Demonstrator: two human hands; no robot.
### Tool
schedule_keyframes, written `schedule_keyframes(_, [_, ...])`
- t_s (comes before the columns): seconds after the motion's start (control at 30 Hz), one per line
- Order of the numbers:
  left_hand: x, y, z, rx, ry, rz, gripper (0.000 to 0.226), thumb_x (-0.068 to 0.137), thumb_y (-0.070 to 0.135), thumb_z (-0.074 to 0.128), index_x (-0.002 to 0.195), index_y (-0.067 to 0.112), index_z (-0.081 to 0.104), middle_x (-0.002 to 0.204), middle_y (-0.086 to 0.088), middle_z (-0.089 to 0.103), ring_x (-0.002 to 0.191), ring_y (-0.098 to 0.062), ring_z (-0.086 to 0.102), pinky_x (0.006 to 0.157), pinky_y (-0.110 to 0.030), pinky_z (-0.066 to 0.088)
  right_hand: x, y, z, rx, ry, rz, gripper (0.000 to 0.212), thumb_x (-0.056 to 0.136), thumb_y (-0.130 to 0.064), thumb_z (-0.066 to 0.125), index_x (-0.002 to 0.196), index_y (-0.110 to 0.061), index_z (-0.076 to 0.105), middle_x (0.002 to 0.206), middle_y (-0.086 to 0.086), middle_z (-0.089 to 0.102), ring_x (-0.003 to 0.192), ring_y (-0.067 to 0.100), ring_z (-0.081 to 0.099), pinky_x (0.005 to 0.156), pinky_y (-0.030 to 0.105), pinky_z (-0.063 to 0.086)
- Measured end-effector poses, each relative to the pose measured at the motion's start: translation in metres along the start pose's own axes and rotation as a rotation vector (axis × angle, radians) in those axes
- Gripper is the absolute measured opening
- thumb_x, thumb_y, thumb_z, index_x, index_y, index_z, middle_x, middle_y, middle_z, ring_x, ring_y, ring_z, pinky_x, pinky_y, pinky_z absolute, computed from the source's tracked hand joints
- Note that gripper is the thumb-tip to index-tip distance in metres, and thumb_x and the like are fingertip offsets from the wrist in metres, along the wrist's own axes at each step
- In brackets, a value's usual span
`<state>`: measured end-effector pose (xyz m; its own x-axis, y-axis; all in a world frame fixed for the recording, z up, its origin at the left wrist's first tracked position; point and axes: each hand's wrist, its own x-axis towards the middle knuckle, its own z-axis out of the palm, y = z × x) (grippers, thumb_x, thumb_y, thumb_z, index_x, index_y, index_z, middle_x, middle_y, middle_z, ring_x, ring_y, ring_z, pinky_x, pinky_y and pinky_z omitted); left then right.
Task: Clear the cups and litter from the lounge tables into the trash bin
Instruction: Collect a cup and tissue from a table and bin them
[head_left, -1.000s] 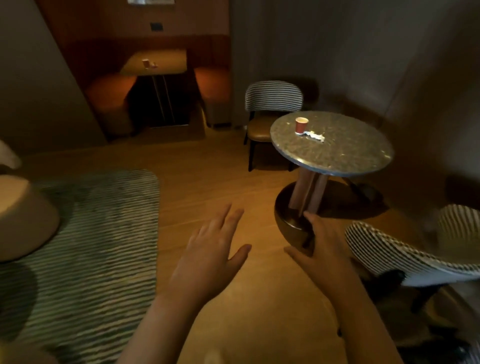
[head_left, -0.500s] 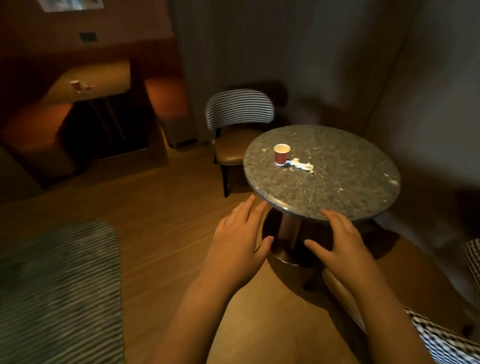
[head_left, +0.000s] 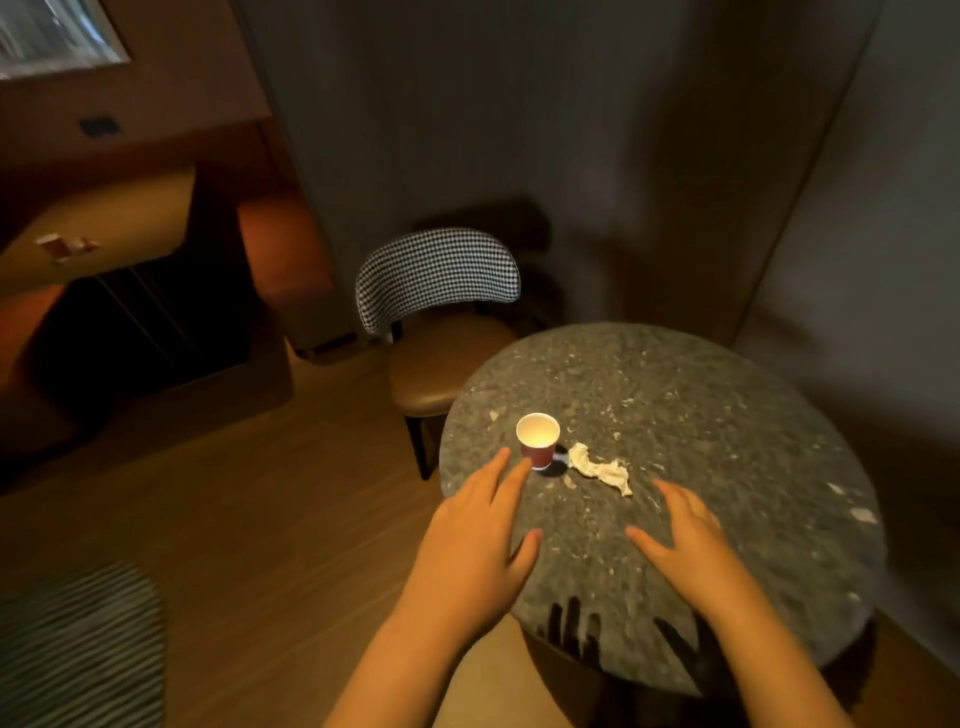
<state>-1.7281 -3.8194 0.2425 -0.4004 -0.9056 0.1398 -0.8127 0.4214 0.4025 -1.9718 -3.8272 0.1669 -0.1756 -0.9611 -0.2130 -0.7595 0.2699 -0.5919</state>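
Looking down on a round, speckled grey bench (head_left: 727, 441) in a dim lounge corner; spotting a small red paper cup (head_left: 538, 442) standing upright near the bench's left edge, white inside, mouth up; also spotting a crumpled white napkin (head_left: 600, 468) lying just to the right of the cup; noticing pale flecks all over the top too, not being able to tell crumbs from stone pattern.

Holding the left hand (head_left: 478, 551) out over the bench's left rim, fingers straight and spread, gripping nothing; getting the fingertips (head_left: 519, 470) right beside the lower side of the cup, honestly not being able to tell whether touching it; holding the right hand (head_left: 691, 545) over the bench top nearer the middle, fingers relaxed and spread, thumb out, also gripping nothing, near the napkin's right end but apart from it; casting dark finger shadows on the near edge of the bench.

Seeing a chair (head_left: 441, 312) with a checked backrest and tan seat tucked against the far left side of the bench; making out a second bench (head_left: 114, 223) well off at the back left, carrying another small cup (head_left: 51, 245) with something pale beside it, too blurry for naming; catching a striped rug (head_left: 78, 649) on the wooden floor (head_left: 260, 493) at lower left.
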Motion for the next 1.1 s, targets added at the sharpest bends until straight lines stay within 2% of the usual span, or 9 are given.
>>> schedule_keyframes(0.2, [0.1, -0.04, 0.021, 0.007, 0.03, 0.015, 0.062, 0.091, 0.044, 0.047, 0.145, 0.031, 0.021, 0.152, 0.011, 0.022, 0.135, -0.006, 0.022, 0.104, -0.023, 0.023, 0.109, -0.014, 0.003, 0.017, -0.008, -0.03, 0.069, 0.089, -0.031, 0.062, 0.146, -0.017, 0.027, 0.15, 0.004, 0.027, 0.137, 0.022, 0.025, 0.11, 0.031, 0.024])
schedule_keyframes(0.3, [0.146, -0.068, 0.048, -0.024, -0.025, 0.02, 0.053, 0.091, 0.04, 0.05, 0.14, 0.028, 0.034, 0.142, 0.009, 0.038, 0.125, -0.009, 0.038, 0.095, -0.02, 0.032, 0.148, -0.005, 0.027, 0.046, -0.012, 0.025, 0.063, 0.089, -0.025, 0.062, 0.144, -0.018, 0.032, 0.148, 0.004, 0.03, 0.136, 0.022, 0.029, 0.108, 0.031, 0.026])
schedule_keyframes(0.37, [0.172, -0.088, 0.071, -0.033, -0.102, 0.041, 0.046, 0.091, 0.038, 0.051, 0.135, 0.027, 0.042, 0.135, 0.008, 0.044, 0.118, -0.011, 0.044, 0.089, -0.021, 0.036, 0.169, 0.003, 0.046, 0.079, -0.013, 0.07, 0.059, 0.088, -0.022, 0.063, 0.141, -0.018, 0.037, 0.146, 0.005, 0.033, 0.133, 0.022, 0.034, 0.107, 0.032, 0.03])
schedule_keyframes(0.5, [0.207, -0.123, 0.12, -0.005, -0.355, 0.148, 0.041, 0.091, 0.034, 0.048, 0.131, 0.024, 0.046, 0.134, 0.004, 0.043, 0.117, -0.017, 0.044, 0.092, -0.032, 0.039, 0.194, 0.021, 0.083, -0.001, -0.01, 0.162, 0.055, 0.087, -0.019, 0.062, 0.138, -0.018, 0.042, 0.144, 0.006, 0.037, 0.132, 0.023, 0.034, 0.108, 0.03, 0.026])
schedule_keyframes(0.63, [0.226, -0.148, 0.149, 0.033, -0.556, 0.237, 0.04, 0.09, 0.031, 0.047, 0.13, 0.024, 0.046, 0.133, 0.005, 0.043, 0.117, -0.018, 0.042, 0.092, -0.033, 0.038, 0.201, 0.027, 0.108, -0.054, -0.092, 0.279, 0.051, 0.089, -0.022, 0.058, 0.138, -0.022, 0.044, 0.146, 0.005, 0.034, 0.132, 0.023, 0.032, 0.109, 0.03, 0.026])
schedule_keyframes(0.8, [0.243, -0.164, 0.163, -0.001, -0.59, 0.355, 0.031, 0.09, 0.023, 0.047, 0.12, 0.02, 0.056, 0.116, 0.0, 0.055, 0.107, -0.022, 0.049, 0.083, -0.035, 0.042, 0.191, 0.02, 0.127, -0.068, 0.099, 0.278, 0.031, 0.085, -0.011, 0.063, 0.116, -0.008, 0.063, 0.121, 0.013, 0.056, 0.112, 0.028, 0.052, 0.094, 0.032, 0.038])
schedule_keyframes(0.9, [0.252, -0.168, 0.163, -0.039, -0.546, 0.425, 0.023, 0.089, 0.021, 0.05, 0.109, 0.018, 0.061, 0.105, -0.002, 0.059, 0.098, -0.024, 0.053, 0.076, -0.035, 0.042, 0.185, 0.011, 0.129, -0.018, 0.189, 0.348, 0.02, 0.089, -0.013, 0.059, 0.108, -0.012, 0.065, 0.111, 0.006, 0.058, 0.102, 0.02, 0.053, 0.085, 0.025, 0.04])
schedule_keyframes(1.1, [0.269, -0.154, 0.141, -0.097, -0.433, 0.519, 0.02, 0.084, 0.017, 0.059, 0.103, 0.017, 0.064, 0.096, -0.002, 0.061, 0.09, -0.024, 0.055, 0.072, -0.032, 0.041, 0.165, -0.001, 0.113, 0.111, 0.394, 0.424, 0.013, 0.085, -0.009, 0.065, 0.097, -0.014, 0.068, 0.099, 0.005, 0.064, 0.093, 0.018, 0.059, 0.083, 0.026, 0.044])
